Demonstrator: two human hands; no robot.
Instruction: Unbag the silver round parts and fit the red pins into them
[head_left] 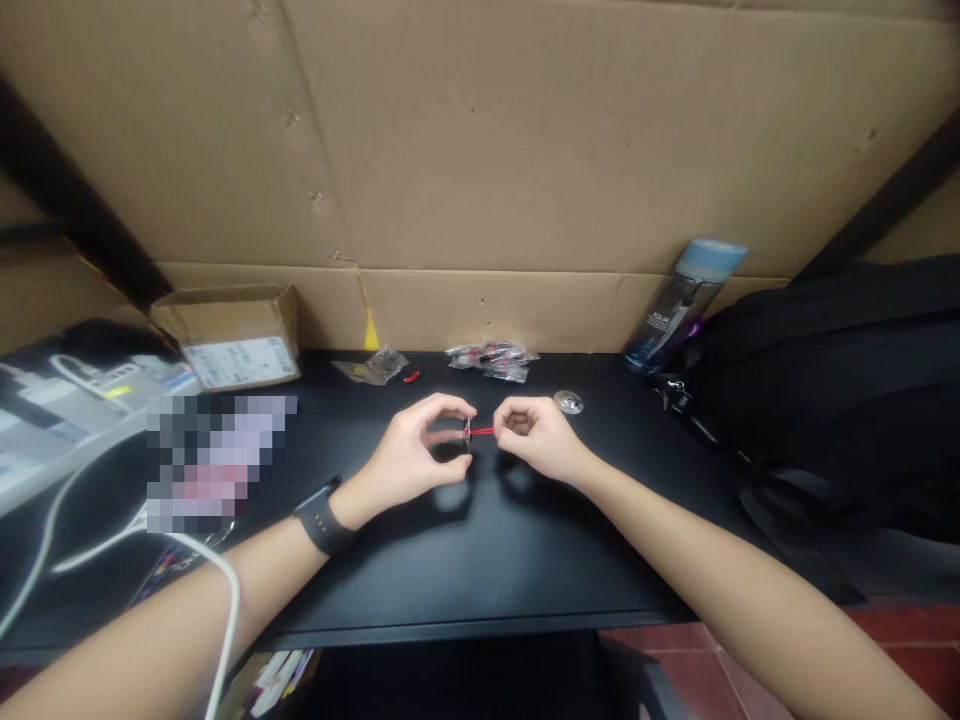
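Observation:
Between the fingertips and thumb of my left hand (416,450) a thin round disc (469,434) is held upright, seen edge-on. A red cord (484,432) runs from the disc to my right hand (536,435), whose fingers are pinched on its other end. Both hands are over the middle of the black table. Another shiny metal disc (570,402) with holes lies flat just beyond my right hand. A small red loop of cord (412,377) rests on the table behind my left hand.
Clear packets with red contents (491,358) and a crumpled plastic bag (375,366) lie at the back. A cardboard box (229,335) and white power strip (97,400) stand left. At right are a water bottle (682,305) and black bag (847,400). A white cable (229,590) crosses my left forearm.

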